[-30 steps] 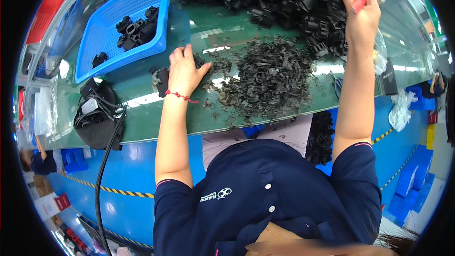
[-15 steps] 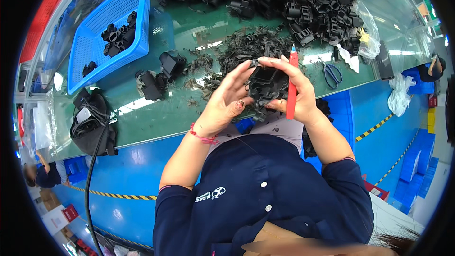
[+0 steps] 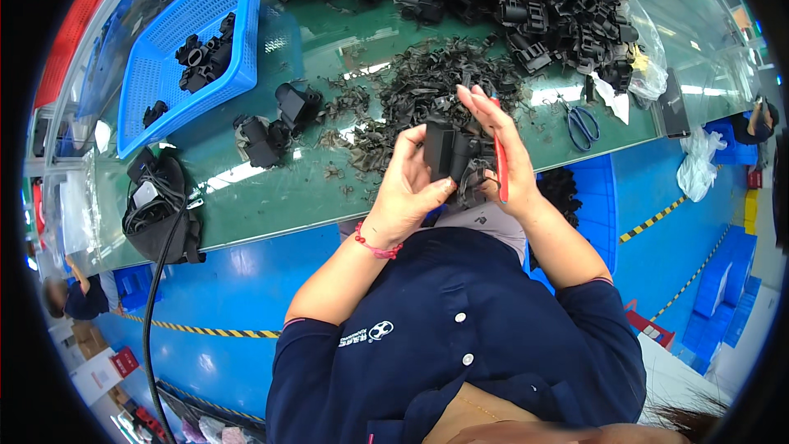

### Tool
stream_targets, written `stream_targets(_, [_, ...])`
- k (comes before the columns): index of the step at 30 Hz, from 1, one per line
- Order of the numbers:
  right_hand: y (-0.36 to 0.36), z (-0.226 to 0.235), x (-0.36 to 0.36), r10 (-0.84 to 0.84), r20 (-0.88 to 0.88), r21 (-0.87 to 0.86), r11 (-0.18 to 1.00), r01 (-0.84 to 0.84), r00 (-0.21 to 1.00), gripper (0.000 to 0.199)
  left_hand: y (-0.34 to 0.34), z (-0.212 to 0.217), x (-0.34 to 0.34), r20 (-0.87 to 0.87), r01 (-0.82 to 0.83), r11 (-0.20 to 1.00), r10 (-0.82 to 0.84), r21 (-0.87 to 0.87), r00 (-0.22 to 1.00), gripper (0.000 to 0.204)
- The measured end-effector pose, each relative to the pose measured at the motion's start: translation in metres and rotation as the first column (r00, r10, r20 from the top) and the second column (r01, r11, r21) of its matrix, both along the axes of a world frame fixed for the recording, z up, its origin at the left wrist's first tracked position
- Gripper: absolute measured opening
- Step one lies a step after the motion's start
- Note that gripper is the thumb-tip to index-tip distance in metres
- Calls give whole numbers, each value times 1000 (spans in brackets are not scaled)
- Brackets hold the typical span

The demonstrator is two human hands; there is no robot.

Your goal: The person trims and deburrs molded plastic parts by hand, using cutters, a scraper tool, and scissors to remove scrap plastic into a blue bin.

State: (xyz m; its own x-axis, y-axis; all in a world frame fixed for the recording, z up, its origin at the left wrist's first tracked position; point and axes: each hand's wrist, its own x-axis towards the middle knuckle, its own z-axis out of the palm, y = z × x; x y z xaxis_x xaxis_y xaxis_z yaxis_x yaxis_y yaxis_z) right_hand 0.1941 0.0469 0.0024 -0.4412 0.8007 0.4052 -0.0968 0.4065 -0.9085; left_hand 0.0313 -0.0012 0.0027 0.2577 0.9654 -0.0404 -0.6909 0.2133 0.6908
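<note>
Here we are in the middle of the frame, and the black plastic part (image 3: 441,150) has just rolled over: half a second ago its square opening faced us, now a long flat side does. Our left hand (image 3: 413,185) is closed around it, thumb on the near edge. Our right hand (image 3: 511,160) stretches its fingers nearly straight beside it, the red tool (image 3: 502,171) lying along the palm; whether that thumb presses the part, we cannot tell. The tool has swung more edge-on too, so we judge this as turning the part, not working on it. Behind sits the heap of scraps (image 3: 444,66); upper left, the blue basket (image 3: 247,57) holds similar parts, and the blue-handled scissors (image 3: 583,127) lie untouched at right.
</note>
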Motion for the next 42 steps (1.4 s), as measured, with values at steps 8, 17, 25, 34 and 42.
stream_targets(8, [11, 20, 43, -16, -355, -321, 941, -106, 935, 63, -2, -3, -6, -638, -211, 939, 340, 272, 691, 70])
stream_targets(17, [-2, 26, 23, -114, -300, -409, 912, -20, 947, 54, -1, -6, -2, -642, -194, 958, 286, 213, 711, 68])
stream_targets(25, [0, 15, 26, -150, -211, -358, 931, 66, 966, 35, -4, -1, -5, -374, -177, 983, 144, -54, 916, 60])
stream_targets(34, [-4, 27, 18, -114, -192, -436, 900, 19, 975, 32, -15, -25, -3, 661, 316, 928, -113, -196, 742, 68])
stream_targets(42, [-4, 28, 17, -41, -123, -304, 953, 1, 992, 17, -18, -25, 1, 608, 317, 941, -182, -121, 773, 82])
